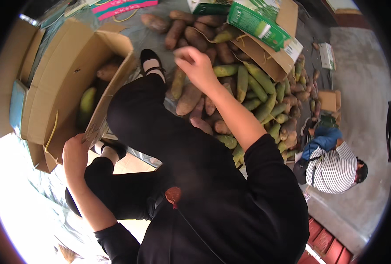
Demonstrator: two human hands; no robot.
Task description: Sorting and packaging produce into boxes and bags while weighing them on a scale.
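My left hand point(75, 155) is closed on the near edge of a tall open cardboard box point(57, 83) standing at my left. Inside that box lie a green radish point(87, 102) and a brownish-red root vegetable point(108, 71); its lower inside is partly hidden by the side wall. My right hand point(194, 69), slightly blurred, hovers over a heap of vegetables with nothing visible in it, thumb and forefinger apart. Around it lie long green radishes point(258, 86) and large brownish-red roots point(189, 99).
A green-printed cardboard box point(266, 53) lies tipped over the heap's far side. At the back is a pink and teal box point(120, 8). Another person in a striped shirt point(332, 171) is low down at the right. My shoe point(151, 61) stands between box and heap.
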